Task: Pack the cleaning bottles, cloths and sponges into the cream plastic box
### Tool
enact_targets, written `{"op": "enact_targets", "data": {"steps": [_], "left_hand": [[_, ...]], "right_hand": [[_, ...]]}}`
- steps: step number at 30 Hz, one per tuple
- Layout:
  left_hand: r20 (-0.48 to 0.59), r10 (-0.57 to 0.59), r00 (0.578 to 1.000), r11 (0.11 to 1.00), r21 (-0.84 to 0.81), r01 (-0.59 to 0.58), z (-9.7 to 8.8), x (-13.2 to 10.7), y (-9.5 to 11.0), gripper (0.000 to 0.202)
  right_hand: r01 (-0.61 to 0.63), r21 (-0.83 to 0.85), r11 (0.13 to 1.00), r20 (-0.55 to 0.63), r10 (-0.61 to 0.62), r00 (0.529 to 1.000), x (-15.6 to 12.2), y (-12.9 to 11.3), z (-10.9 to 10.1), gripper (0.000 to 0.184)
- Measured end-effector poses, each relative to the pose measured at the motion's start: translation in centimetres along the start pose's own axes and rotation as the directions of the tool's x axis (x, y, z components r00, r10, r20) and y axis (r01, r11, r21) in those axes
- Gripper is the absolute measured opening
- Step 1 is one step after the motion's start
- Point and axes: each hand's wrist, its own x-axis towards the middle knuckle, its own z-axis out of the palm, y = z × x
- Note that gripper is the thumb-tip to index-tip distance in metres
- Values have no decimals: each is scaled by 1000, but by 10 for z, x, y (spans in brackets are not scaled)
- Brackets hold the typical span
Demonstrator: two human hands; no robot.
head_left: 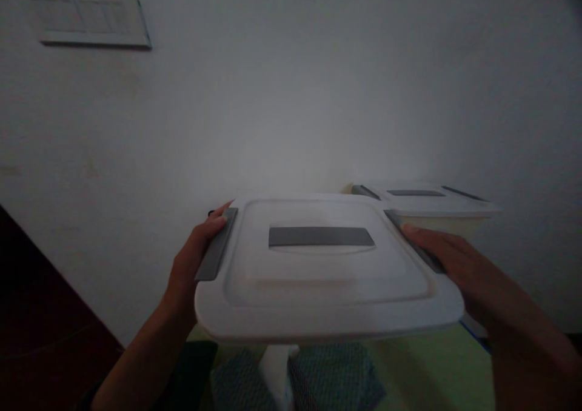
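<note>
A white lidded storage box [318, 314] with a grey handle [321, 237] on its lid is held up in front of me. My left hand [193, 253] grips its left side, the thumb resting on the grey side latch [217, 247]. On the other side, my right hand [448, 253] holds the box with the thumb on the right grey latch [416, 241]. The fingers of both hands are mostly hidden behind the sides. Most of the box's body is out of sight beneath the lid.
Behind on the right stands a second white lidded box [436, 203] against the white wall [291, 96]. Below lie a blue-green cloth [336, 374] and a white item [276, 371] on a green surface [436, 362]. A switch panel [86, 17] is mounted at upper left.
</note>
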Motion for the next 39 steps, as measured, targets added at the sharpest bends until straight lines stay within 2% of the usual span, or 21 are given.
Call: {"op": "enact_targets", "data": {"steps": [2,4,6,8,11,14,17,20,24,27,30,35,37,39], "left_hand": [[114,-46,992,996,77,37,-9,1,6,42],[240,-87,967,957,288,15,-21,1,11,52],[295,-142,945,843,536,-41,-33,-3,14,65],[320,-169,932,719,687,-105,-42,-8,14,75],[361,-196,912,633,757,-164,-45,-12,6,77],[457,-232,858,564,782,-264,-44,-9,-8,74],[528,-243,814,517,780,-352,-40,-3,-19,71],[571,-213,793,510,757,-408,-35,-1,-21,70],[562,-202,802,490,767,-414,-34,-4,-13,70],[558,-185,809,491,766,-416,-38,-5,-7,61],[568,-173,804,525,744,-413,-40,-5,-8,50],[580,-140,803,664,656,-358,-31,-4,-21,33],[613,-144,777,681,631,-372,-27,-2,-25,30],[667,-179,724,640,638,-429,-25,0,-27,32]], "right_hand": [[-76,31,997,105,72,992,-2,-3,-1,45],[-148,82,985,269,121,956,-4,-7,-1,45],[-176,87,981,426,123,897,-6,-9,0,42],[-160,45,986,531,112,840,-8,-10,0,40],[-127,-48,991,618,129,776,-9,-7,2,40],[-135,-68,988,653,147,743,-9,-2,7,52],[-150,11,989,654,106,749,-7,5,16,53],[-138,135,981,592,32,805,-4,10,24,43],[-71,182,981,419,-12,908,-2,8,26,34],[-31,130,991,336,-14,942,-1,6,24,33],[-9,89,996,352,-23,936,1,11,28,34],[30,-4,1000,500,-24,866,7,29,50,38],[41,-25,999,534,-21,845,9,34,56,42],[51,-56,997,564,-10,825,11,35,58,47]]}}
